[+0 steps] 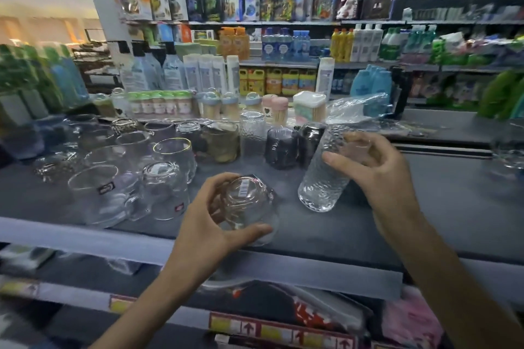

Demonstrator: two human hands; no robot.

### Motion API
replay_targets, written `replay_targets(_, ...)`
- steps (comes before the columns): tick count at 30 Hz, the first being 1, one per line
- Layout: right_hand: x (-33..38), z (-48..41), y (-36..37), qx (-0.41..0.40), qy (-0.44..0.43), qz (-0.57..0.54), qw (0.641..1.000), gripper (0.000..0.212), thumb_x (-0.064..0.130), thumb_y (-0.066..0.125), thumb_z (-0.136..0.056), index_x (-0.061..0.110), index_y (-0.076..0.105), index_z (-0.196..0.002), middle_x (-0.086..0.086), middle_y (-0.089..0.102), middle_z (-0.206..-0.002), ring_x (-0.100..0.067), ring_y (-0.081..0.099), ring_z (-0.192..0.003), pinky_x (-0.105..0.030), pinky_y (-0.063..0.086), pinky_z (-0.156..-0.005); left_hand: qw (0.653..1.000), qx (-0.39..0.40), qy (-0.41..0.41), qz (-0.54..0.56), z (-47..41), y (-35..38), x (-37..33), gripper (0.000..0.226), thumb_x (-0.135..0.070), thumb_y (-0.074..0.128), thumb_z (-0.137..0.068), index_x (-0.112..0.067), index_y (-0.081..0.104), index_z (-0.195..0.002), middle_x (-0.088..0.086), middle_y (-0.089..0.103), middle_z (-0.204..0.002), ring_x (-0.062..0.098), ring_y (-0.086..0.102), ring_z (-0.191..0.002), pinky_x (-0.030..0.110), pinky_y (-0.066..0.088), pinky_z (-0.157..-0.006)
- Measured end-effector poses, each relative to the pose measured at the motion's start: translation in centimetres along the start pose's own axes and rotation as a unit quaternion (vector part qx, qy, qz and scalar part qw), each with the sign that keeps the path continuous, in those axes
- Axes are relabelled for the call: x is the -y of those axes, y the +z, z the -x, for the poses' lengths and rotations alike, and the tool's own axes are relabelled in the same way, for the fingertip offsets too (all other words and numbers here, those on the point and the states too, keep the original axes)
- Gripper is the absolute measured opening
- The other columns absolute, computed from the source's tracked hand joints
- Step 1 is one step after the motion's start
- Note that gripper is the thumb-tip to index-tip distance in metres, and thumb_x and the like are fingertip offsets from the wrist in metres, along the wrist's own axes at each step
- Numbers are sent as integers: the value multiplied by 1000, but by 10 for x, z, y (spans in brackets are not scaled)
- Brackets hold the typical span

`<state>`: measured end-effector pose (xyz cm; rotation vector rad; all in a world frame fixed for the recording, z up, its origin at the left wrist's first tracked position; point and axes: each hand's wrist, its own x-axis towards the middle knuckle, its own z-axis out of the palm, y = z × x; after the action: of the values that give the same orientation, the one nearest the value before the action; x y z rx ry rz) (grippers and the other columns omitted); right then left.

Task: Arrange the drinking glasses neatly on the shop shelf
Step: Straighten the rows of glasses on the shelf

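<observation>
My left hand (pixel 209 215) grips a short round clear glass (pixel 246 207), bottom up with a barcode sticker on its base, near the front edge of the dark grey shelf (pixel 425 207). My right hand (pixel 374 170) holds a tall textured clear glass (pixel 326 176), tilted, with its lower end just above or touching the shelf. To the left stand several clear glasses (pixel 107 193), some upside down, one with a gold rim (pixel 173 150). Behind are an upside-down ribbed glass (pixel 253 133), an amber glass (pixel 221 142) and two dark glasses (pixel 282 147).
Toothpick jars (pixel 158 102) and a cotton swab box (pixel 309 106) line the back of the shelf. Crumpled clear plastic wrap (pixel 360 110) lies behind my right hand. Another glass (pixel 510 150) stands at the far right. Bottles fill the shelves behind; packaged goods lie on the shelf below.
</observation>
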<state>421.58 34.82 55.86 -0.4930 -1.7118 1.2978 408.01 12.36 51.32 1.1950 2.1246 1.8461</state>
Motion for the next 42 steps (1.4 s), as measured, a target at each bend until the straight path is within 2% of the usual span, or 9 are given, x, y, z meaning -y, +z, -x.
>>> replay_targets(6, 0, -12, 44, 14, -7, 63, 998, 43, 20, 96, -66, 26, 70, -100, 22, 76, -82, 7, 70, -76, -11, 51, -65, 999, -15, 19, 28, -5, -18, 10, 78, -33, 96, -54, -30, 58, -122, -31, 66, -115, -5, 66, -105, 9, 49, -86)
replay_targets(12, 2, -29, 91, 40, -27, 146, 988, 65, 46, 97, -59, 19, 73, -113, 10, 75, -109, -5, 72, -92, -19, 58, -75, 999, -30, 18, 16, -5, -30, 24, 81, -41, 97, -53, -37, 58, -123, -29, 66, -117, -4, 65, -108, 12, 51, -88)
replay_targets(15, 1, -41, 112, 50, -39, 186, 981, 62, 51, 97, -58, 20, 72, -106, 8, 73, -107, -11, 71, -94, -27, 59, -81, 999, -35, 15, 11, -4, -32, 29, 80, -35, 100, -54, -38, 60, -123, -28, 67, -117, -2, 66, -107, 12, 51, -85)
replay_targets(20, -1, -59, 136, 65, -36, 209, 975, 68, 46, 97, -61, 16, 68, -115, 7, 67, -109, 0, 62, -94, -3, 44, -69, 999, -36, 18, 7, -3, -38, 36, 80, -30, 101, -56, -37, 60, -125, -23, 68, -119, 1, 67, -108, 14, 53, -86)
replay_targets(24, -8, -67, 149, 64, -34, 216, 974, 71, 47, 97, -60, 16, 68, -117, 5, 69, -110, -10, 65, -100, -15, 48, -75, 999, -43, 14, 8, -4, -43, 40, 82, -30, 101, -55, -37, 59, -126, -25, 67, -119, -1, 67, -108, 15, 54, -86)
replay_targets(31, -19, -65, 164, 56, -23, 228, 972, 67, 41, 98, -62, 17, 68, -116, 19, 61, -93, -10, 66, -95, -12, 47, -70, 999, -42, -4, 28, -4, -46, 45, 80, -19, 101, -57, -34, 61, -124, -22, 70, -115, 3, 71, -101, 22, 58, -83)
replay_targets(34, -24, -63, 167, 50, -18, 226, 973, 67, 39, 97, -65, 15, 68, -120, 11, 64, -98, -11, 66, -97, -12, 47, -71, 999, -39, -6, 33, -4, -48, 45, 79, -19, 101, -57, -33, 61, -124, -21, 70, -116, 3, 71, -102, 24, 59, -84)
replay_targets(38, -29, -60, 172, 48, -28, 256, 965, 79, 46, 93, -68, 16, 61, -134, 0, 68, -117, -17, 66, -108, -33, 56, -92, 999, -35, -4, 39, -4, -50, 45, 77, -18, 101, -58, -34, 61, -122, -19, 71, -115, 4, 71, -102, 26, 60, -85)
replay_targets(42, -28, -54, 171, 55, -29, 271, 960, 89, 48, 92, -69, 17, 53, -144, -4, 68, -128, -18, 66, -110, -38, 56, -97, 998, -45, 0, 37, -3, -51, 43, 78, -22, 101, -58, -34, 60, -124, -18, 70, -117, 4, 70, -105, 30, 60, -87)
